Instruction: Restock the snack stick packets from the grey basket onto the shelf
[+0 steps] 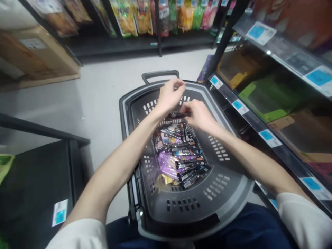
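A dark grey shopping basket [178, 224] with slotted walls stands before me. Slim black packets [185, 152] lie jumbled at its bottom, with a shiny purple packet [169, 164] and something yellow [168, 180] among them. My right hand [198, 112] is inside the basket toward its far end, fingers pinched on a black packet [176, 114] above the pile. Slightly farther off and to the left, my left hand [171, 93] hovers over the far wall. Its fingers are curled together, and whatever they may hold is hidden.
Close along the basket's right runs a shelf rack [251, 109] with blue price labels. A cardboard box [49, 52] sits at the far left, above a black shelf [38, 183]. Snack bags [132, 17] hang across the back. A folded handle [160, 73] juts from the basket's far rim.
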Available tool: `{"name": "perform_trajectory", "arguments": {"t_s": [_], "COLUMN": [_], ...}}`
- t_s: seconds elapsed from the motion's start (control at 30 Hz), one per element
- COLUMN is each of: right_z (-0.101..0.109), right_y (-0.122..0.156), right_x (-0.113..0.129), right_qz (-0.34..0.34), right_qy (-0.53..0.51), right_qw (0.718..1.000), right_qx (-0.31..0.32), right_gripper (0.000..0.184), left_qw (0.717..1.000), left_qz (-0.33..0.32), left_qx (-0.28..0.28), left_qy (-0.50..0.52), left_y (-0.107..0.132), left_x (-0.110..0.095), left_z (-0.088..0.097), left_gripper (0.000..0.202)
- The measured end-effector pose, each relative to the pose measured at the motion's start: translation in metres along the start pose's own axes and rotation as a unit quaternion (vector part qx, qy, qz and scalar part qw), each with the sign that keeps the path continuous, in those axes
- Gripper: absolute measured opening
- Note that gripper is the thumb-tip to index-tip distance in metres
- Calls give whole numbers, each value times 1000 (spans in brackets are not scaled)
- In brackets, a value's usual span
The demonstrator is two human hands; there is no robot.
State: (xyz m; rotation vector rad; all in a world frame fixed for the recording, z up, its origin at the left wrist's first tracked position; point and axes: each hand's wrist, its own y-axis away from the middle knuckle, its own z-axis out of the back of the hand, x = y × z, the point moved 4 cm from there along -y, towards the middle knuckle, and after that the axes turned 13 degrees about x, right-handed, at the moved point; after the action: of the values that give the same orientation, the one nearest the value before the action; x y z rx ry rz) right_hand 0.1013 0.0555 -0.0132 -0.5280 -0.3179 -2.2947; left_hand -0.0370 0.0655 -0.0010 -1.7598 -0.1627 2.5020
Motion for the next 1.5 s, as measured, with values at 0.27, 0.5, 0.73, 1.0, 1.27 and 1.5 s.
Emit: {"name": "perform_trajectory", "arguments": {"t_s": [0.27,0.5,0.73,1.0,1.27,1.5], "right_z": [41,35,30,18,1,-3], "right_y": [2,-15,-14,-13,-9,-9], "right_x": [-17,-46,-28,-37,-43,-39], "right_qz": [35,37,73,36,-35,-51], "right_qy": [-9,-409,-541,-657,-674,-598], "right_qw": [938,845,794,698,685,765], "right_qx": [-345,-342,-268,-284,-276,-235], "right_gripper": [9,25,44,36,37,48], "left_qw": [912,961,962,964,925,912], "left_qz": [81,54,16,-13,-20,-50], "left_qx": [249,90,73,21,-85,-125], "left_qy": [315,256,263,264,370,388], "left_y": [12,19,20,15,8,4], "left_x": [-3,-18,-9,-6,-5,-4], "left_z": [-24,-18,-18,-16,1,8], "left_gripper": [26,12,23,38,31,27]}}
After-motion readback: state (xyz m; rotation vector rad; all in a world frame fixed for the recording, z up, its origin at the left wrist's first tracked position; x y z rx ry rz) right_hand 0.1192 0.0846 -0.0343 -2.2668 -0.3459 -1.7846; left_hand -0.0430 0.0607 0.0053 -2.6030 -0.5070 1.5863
